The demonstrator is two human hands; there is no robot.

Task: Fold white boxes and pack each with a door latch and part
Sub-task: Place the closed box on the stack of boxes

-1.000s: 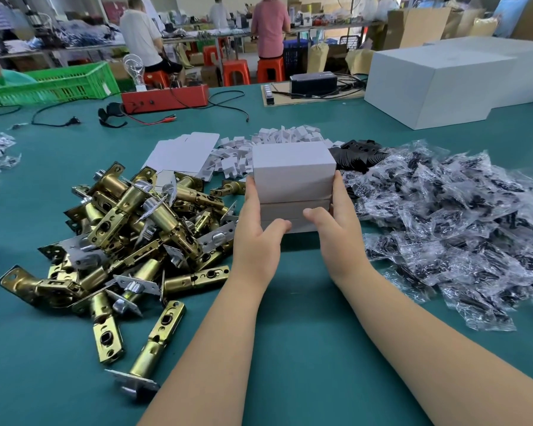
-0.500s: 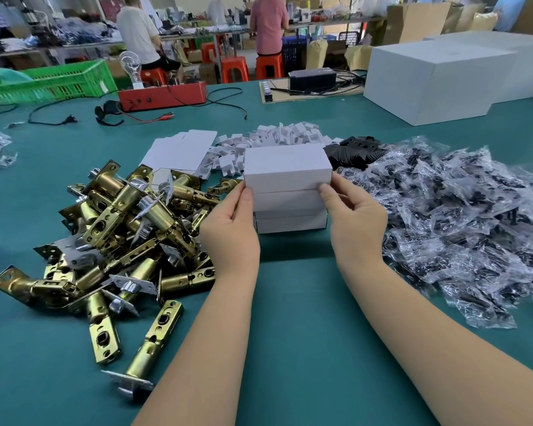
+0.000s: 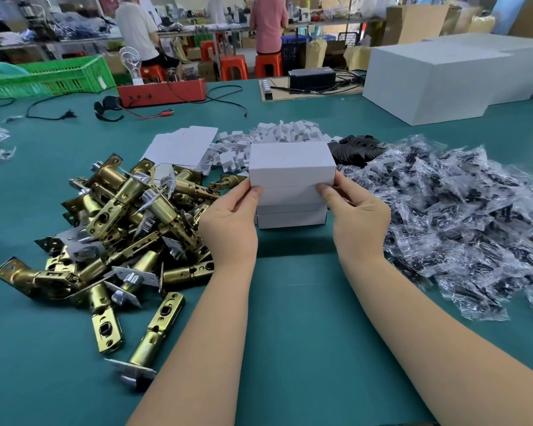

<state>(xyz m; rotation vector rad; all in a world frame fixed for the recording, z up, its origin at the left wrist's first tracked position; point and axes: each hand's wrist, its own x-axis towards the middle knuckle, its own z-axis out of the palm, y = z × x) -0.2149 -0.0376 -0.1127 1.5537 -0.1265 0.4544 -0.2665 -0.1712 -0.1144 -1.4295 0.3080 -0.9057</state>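
Three closed white boxes [image 3: 291, 167] stand stacked, squarely aligned, at centre on the teal counter [image 3: 290, 318]. Left of them sprawls a tangled heap of brass door latches [image 3: 126, 229], silver faceplates jutting out. Right lies a wide spread of clear bags with black parts [image 3: 462, 210]. Behind the stack, flat unfolded box blanks [image 3: 182, 147].

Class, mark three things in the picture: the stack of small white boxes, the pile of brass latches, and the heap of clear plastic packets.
Stack of small white boxes [image 3: 291, 162]: head view, top face.
Pile of brass latches [image 3: 130, 216]: head view, middle.
Heap of clear plastic packets [image 3: 462, 216]: head view, centre.
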